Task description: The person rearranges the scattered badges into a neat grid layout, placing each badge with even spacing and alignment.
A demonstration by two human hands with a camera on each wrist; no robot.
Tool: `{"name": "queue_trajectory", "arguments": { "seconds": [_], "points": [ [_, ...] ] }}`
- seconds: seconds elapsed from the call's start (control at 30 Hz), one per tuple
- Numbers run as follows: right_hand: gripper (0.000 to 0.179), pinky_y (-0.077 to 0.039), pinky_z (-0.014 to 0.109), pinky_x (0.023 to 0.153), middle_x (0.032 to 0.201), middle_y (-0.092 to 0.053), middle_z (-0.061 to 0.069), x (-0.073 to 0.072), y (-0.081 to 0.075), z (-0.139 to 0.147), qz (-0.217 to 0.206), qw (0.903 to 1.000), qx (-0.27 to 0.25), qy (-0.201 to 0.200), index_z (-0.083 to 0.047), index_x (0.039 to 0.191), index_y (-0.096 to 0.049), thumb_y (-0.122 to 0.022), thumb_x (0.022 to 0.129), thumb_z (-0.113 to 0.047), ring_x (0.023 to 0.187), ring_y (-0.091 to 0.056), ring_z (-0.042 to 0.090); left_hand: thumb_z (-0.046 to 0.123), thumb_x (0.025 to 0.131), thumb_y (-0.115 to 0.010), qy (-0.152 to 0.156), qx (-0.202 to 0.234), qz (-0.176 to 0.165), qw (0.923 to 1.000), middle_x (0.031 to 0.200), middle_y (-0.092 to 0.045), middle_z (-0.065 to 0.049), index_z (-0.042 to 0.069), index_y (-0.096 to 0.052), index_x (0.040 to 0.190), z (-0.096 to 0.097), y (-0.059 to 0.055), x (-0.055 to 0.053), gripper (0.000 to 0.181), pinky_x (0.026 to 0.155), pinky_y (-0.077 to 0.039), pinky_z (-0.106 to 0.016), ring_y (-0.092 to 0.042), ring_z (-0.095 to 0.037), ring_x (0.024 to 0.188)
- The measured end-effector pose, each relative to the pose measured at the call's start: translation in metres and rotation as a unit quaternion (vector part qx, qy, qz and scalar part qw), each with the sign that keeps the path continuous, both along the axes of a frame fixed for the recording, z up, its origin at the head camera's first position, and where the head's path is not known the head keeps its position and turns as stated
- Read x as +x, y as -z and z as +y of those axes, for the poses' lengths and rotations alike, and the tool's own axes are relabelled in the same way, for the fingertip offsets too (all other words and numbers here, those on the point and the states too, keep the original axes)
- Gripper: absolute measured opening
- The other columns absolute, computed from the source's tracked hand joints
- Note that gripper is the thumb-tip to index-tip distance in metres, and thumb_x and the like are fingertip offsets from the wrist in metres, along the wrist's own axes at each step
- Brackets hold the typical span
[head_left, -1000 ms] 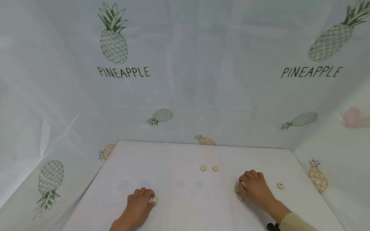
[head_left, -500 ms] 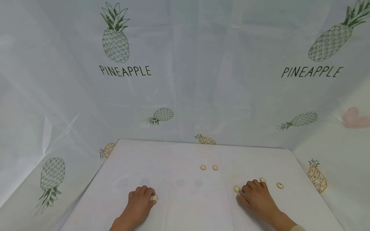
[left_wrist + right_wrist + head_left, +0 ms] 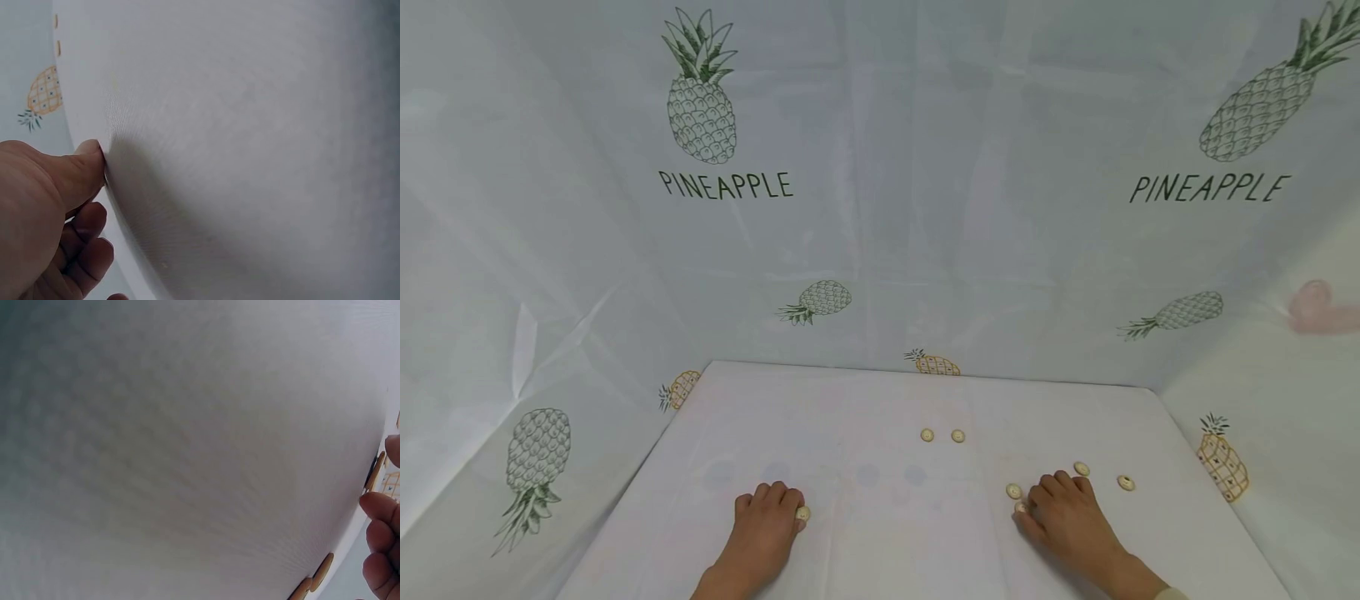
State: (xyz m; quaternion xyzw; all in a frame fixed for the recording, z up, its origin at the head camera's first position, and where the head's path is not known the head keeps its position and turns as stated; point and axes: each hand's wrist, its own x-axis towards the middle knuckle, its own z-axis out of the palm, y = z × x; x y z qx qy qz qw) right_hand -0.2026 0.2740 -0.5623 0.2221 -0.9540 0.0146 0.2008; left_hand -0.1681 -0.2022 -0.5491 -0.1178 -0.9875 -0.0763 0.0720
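The left hand (image 3: 763, 525) pinches a round, flat, pale-yellow button (image 3: 802, 513) at its right side; the head view shows the button's face, the left wrist view does not. A second round, pale-yellow button (image 3: 1021, 507) sits pinched at the left side of the right hand (image 3: 1067, 515), edge-on in the right wrist view.

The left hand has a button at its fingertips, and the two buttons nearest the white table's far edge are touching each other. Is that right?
Not quite: those two buttons are apart, with bare white table between them, as the head view shows. The left hand does have a button at its fingertips.
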Motion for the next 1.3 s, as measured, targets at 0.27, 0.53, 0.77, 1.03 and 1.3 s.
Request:
{"name": "queue_trajectory", "arguments": {
  "seconds": [0.27,0.53,0.77,1.03,1.3],
  "points": [
    [0.026,-0.039,0.040,0.079,0.082,-0.051,-0.014,0.0016,-0.0024,-0.0018,0.000,0.9998,-0.021,-0.008,-0.025,0.080,-0.062,-0.087,0.080,-0.032,0.081,-0.044,0.010,0.029,0.090,-0.084,-0.016,-0.001,-0.016,0.9997,0.093,-0.055,0.006,0.017,-0.066,0.104,0.0001,0.0054,-0.0027,0.025,0.081,-0.043,-0.050,-0.048,-0.016,0.089],
    [0.021,-0.041,0.045,0.083,0.090,-0.057,-0.009,0.0025,-0.0077,-0.0027,-0.032,0.9990,-0.028,0.011,-0.021,0.090,-0.065,-0.083,0.084,-0.031,0.090,-0.050,0.015,0.025,0.090,-0.084,-0.017,0.004,-0.024,0.9996,0.093,-0.056,0.005,0.016,-0.067,0.104,0.0005,0.0018,-0.0022,0.024,0.081,-0.044,-0.052,-0.050,-0.017,0.089],
    [0.030,-0.042,0.046,0.083,0.083,-0.052,-0.012,0.0035,-0.0052,-0.0018,-0.047,0.9984,-0.015,0.029,-0.024,0.080,-0.061,-0.086,0.086,-0.041,0.086,-0.047,0.013,0.027,0.091,-0.083,-0.016,0.012,-0.032,0.9993,0.096,-0.057,0.004,0.015,-0.066,0.106,-0.0007,0.0034,-0.0028,0.025,0.079,-0.044,-0.049,-0.050,-0.017,0.090],
    [0.024,-0.043,0.040,0.082,0.093,-0.058,-0.015,0.0036,-0.0018,-0.0032,-0.011,0.9992,-0.027,-0.028,-0.025,0.093,-0.069,-0.089,0.080,-0.027,0.090,-0.047,0.008,0.026,0.092,-0.082,-0.016,0.024,-0.041,0.9987,0.099,-0.059,0.002,0.015,-0.066,0.108,-0.0020,0.0001,-0.0029,0.025,0.078,-0.044,-0.050,-0.051,-0.018,0.092],
    [0.021,-0.043,0.042,0.083,0.086,-0.054,-0.014,0.0022,-0.0053,-0.0041,-0.043,0.9988,-0.021,0.010,-0.023,0.087,-0.067,-0.086,0.085,-0.034,0.087,-0.046,0.010,0.025,0.092,-0.082,-0.016,0.029,-0.045,0.9984,0.099,-0.059,0.002,0.015,-0.065,0.108,-0.0021,0.0004,-0.0031,0.025,0.078,-0.045,-0.051,-0.051,-0.018,0.092]
  ]
}}
